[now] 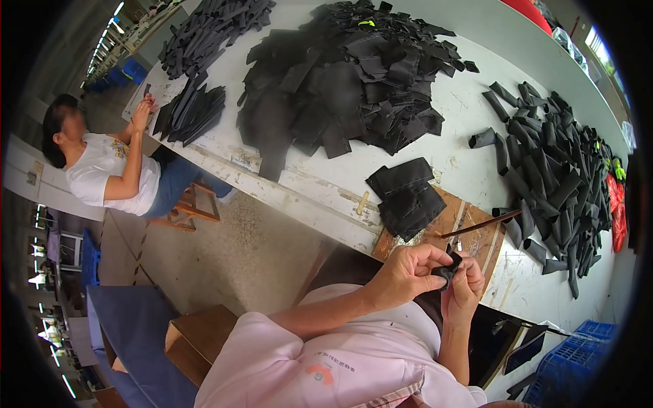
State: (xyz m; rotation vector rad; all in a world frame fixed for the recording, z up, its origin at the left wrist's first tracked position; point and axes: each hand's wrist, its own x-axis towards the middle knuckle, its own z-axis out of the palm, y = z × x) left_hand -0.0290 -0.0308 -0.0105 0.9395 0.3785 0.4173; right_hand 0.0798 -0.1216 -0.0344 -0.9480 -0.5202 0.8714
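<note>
Both of my hands meet over the table's near edge, closed on one small black fabric piece [447, 270]. My left hand [406, 273] pinches it between thumb and fingertips from the left. From the right, my right hand [465, 285] grips the same piece with curled fingers. Part of the fabric is hidden by my fingers. Just beyond my hands lies a small stack of flat black fabric pieces [407, 197], partly on a brown wooden board [492, 253]. A thin dark rod [479, 224] stretches across that board.
A large heap of flat black fabric pieces [340, 88] covers the table's middle. Black fabric tubes [544, 170] are piled to the right. At far left a co-worker [112, 163] sits near black strips [194, 112]. A blue crate [571, 360] stands lower right, a cardboard box [197, 336] lower left.
</note>
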